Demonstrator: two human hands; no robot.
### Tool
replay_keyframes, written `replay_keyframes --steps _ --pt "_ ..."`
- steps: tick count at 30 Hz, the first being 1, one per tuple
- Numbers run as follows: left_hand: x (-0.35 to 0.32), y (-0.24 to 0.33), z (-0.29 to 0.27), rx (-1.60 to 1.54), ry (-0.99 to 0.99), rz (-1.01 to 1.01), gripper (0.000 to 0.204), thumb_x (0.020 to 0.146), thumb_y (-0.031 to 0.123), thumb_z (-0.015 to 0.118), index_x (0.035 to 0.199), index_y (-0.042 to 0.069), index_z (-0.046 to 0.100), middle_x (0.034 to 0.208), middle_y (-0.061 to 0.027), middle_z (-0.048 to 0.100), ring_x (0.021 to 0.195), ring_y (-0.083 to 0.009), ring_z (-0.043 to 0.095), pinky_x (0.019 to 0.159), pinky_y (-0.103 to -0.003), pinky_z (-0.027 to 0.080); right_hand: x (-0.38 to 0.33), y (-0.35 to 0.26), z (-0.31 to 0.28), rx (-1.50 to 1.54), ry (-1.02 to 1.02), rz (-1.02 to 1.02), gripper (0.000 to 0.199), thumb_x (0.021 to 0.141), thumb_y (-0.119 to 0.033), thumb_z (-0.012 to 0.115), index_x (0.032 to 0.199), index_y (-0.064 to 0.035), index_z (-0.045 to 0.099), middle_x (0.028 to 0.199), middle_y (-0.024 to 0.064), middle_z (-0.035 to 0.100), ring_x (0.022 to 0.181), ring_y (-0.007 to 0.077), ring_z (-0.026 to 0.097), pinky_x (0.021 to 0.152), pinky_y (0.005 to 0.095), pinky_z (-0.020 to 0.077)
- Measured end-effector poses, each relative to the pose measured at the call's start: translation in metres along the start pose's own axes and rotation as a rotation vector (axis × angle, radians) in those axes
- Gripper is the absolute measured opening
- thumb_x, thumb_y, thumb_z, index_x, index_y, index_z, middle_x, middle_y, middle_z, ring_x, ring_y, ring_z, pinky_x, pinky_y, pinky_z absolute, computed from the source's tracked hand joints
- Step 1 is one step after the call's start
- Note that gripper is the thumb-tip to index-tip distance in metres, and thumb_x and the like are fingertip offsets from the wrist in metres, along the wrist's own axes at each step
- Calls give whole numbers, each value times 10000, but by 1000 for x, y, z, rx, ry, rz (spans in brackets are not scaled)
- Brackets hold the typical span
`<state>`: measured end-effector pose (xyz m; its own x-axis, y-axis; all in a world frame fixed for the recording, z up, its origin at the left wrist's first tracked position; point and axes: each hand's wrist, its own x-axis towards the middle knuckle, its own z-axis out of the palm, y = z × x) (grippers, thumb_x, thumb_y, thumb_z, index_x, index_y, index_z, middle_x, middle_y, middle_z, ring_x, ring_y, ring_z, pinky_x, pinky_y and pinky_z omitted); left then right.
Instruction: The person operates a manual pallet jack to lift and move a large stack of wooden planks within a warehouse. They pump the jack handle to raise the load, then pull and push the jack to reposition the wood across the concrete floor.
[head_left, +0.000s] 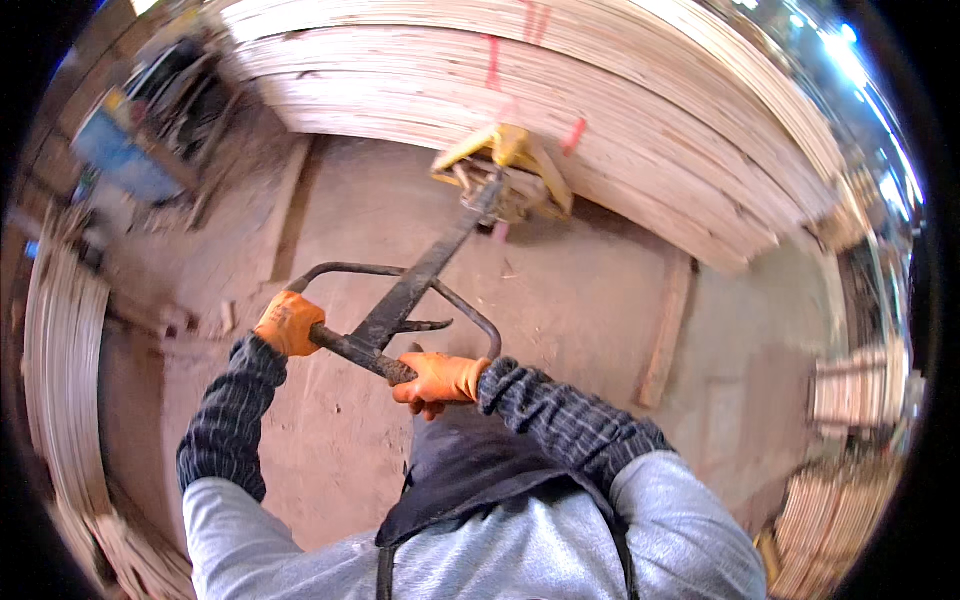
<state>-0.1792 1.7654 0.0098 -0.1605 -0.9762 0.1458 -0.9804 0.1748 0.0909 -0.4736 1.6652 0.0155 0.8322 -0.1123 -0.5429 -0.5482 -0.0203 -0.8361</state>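
Observation:
In an orange glove, my left hand is closed round the left end of the black pallet jack handle. My right hand, gloved alike, grips the right part of the same crossbar. A curved guard bar loops beyond both hands, and a small lever sticks out beside the shaft. The shaft slants away to the yellow pallet jack, which stands against a long stack of pale boards. Its forks are hidden by the stack.
Wooden beams lie on the dusty floor, with another beam on the right. A blue barrel stands at the far left. Board stacks rise along the left side and at the lower right.

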Motion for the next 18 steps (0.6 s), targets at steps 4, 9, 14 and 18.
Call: replay_keyframes --steps 4,9,14,18 --pt "-25 49 -8 14 10 27 138 604 250 720 626 141 638 619 -105 628 607 -346 624 619 -456 492 -51 13 28 19 -18 23 356 865 -247 661 1084 2 530 782 133 658 554 192 635 473 342 498" --pt "-60 83 -21 110 -77 -117 147 614 276 738 652 156 662 643 -99 648 642 -333 655 617 -453 508 -68 14 57 -30 -45 41 398 875 -212 654 1208 -21 548 779 81 625 572 155 594 505 306 493" --pt "15 35 -59 92 -96 -192 152 657 290 734 684 150 681 659 -86 664 648 -321 664 627 -447 520 -43 -52 -39 -88 -112 77 411 886 -226 639 1238 -36 543 771 68 622 558 141 578 509 289 479" --pt "36 98 -30 141 -125 -198 166 652 304 741 693 150 694 685 -81 683 666 -315 676 644 -437 523 -94 -18 -68 -185 -164 118 398 892 -241 656 1221 -41 556 785 55 632 583 127 600 527 293 508"
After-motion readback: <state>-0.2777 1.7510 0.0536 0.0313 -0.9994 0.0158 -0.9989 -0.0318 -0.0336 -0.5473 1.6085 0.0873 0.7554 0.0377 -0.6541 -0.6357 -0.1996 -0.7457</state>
